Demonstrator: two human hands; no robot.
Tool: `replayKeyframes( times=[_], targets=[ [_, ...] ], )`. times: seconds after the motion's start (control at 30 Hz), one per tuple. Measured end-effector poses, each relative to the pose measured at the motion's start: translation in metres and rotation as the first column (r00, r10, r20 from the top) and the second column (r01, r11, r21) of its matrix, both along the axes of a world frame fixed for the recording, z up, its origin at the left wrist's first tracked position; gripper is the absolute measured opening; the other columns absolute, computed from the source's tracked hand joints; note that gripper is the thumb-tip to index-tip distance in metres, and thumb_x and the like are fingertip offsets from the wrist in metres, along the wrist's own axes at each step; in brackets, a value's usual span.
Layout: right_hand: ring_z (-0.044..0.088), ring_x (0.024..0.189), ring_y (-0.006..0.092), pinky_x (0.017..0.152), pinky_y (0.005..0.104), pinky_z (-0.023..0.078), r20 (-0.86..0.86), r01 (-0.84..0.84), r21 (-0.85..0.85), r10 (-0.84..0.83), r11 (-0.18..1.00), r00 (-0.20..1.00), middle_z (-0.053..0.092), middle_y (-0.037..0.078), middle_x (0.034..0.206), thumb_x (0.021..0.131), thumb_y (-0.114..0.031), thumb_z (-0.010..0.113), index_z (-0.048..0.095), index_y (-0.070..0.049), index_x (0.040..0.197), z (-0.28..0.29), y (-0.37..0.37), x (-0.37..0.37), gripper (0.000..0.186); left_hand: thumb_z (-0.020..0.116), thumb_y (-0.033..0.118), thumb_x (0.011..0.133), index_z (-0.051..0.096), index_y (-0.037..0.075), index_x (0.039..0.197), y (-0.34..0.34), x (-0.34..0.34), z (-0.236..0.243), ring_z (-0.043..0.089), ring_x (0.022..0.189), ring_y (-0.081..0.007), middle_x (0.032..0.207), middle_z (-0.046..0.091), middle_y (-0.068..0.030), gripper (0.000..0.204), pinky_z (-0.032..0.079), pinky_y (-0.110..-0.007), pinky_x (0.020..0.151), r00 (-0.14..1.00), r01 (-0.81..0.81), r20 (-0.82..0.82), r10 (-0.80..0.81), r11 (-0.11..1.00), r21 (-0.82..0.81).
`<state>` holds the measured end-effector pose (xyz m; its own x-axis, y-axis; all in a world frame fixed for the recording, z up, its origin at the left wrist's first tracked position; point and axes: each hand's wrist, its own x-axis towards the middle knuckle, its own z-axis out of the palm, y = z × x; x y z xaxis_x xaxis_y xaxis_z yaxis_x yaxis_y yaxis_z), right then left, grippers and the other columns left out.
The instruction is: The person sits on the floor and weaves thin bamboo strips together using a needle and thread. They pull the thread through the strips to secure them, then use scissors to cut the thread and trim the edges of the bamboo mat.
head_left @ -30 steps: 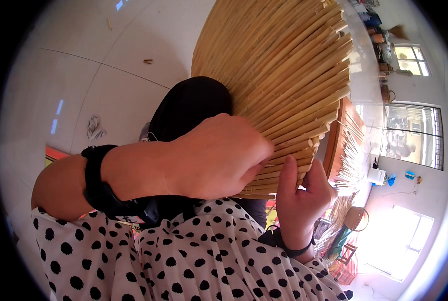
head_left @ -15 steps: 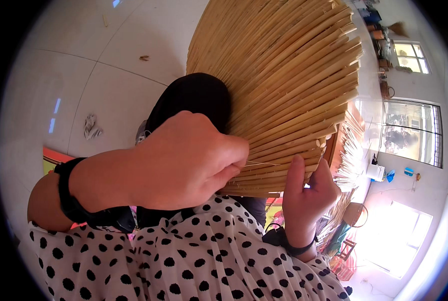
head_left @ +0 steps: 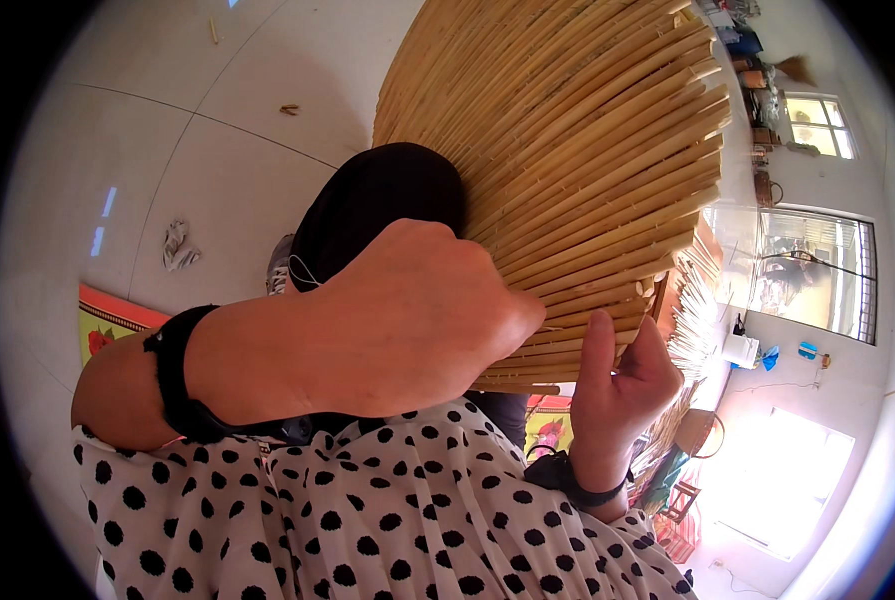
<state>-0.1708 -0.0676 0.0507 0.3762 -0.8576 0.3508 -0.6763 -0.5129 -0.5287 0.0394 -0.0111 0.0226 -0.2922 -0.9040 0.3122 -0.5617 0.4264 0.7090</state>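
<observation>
At centre frame, left hand (head_left: 407, 320) is curled into a fist against the lower edge of a reed mat (head_left: 557, 170); what it pinches cannot be told. Right hand (head_left: 617, 385), lower right, presses fingers upright against the mat. Crumpled rag (head_left: 177, 245) lies on tiled floor (head_left: 217, 150), left.

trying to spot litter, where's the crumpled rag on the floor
In the head view, the crumpled rag lies on the tiled floor at left, above the left hand.
</observation>
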Motion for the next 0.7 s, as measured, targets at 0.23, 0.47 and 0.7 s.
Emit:
replayKeyframes(
  times=[0.23,0.47,0.7],
  targets=[
    [0.037,0.042,0.0083,0.042,0.0262,0.031,-0.018,0.011,-0.017,-0.011,1.0,1.0,0.045,0.005,0.049,0.081,-0.008,0.072,0.053,0.0,0.067,0.0015,0.0009,0.0019,0.025,0.064,0.006,0.071,0.058,0.005,0.072,-0.0012,-0.001,-0.0006,0.06,0.054,-0.0263,0.058,0.057,-0.0061,0.007,0.044,-0.036,0.047,1.0,-0.007,0.012,0.007,1.0,0.0],
    [0.039,0.041,0.0095,0.042,0.0262,0.032,-0.03,0.003,-0.029,-0.004,1.0,1.0,0.046,0.005,0.049,0.08,-0.009,0.073,0.054,0.0,0.068,0.001,0.0005,0.0013,0.025,0.064,0.006,0.072,0.058,0.005,0.072,-0.0029,-0.0021,-0.0008,0.06,0.054,-0.0263,0.058,0.058,-0.0065,0.006,0.044,-0.036,0.047,1.0,0.0,0.029,-0.001,1.0,0.02],
    [0.042,0.041,0.0098,0.043,0.0258,0.034,-0.052,-0.008,-0.032,0.006,0.999,0.999,0.049,0.006,0.05,0.081,-0.008,0.072,0.054,0.0,0.069,0.0034,0.0008,0.0023,0.023,0.065,0.006,0.072,0.058,0.005,0.071,-0.0033,-0.0032,-0.001,0.06,0.053,-0.0262,0.057,0.057,-0.0067,0.007,0.044,-0.036,0.046,1.0,-0.008,0.029,0.007,1.0,0.017]
  ],
)
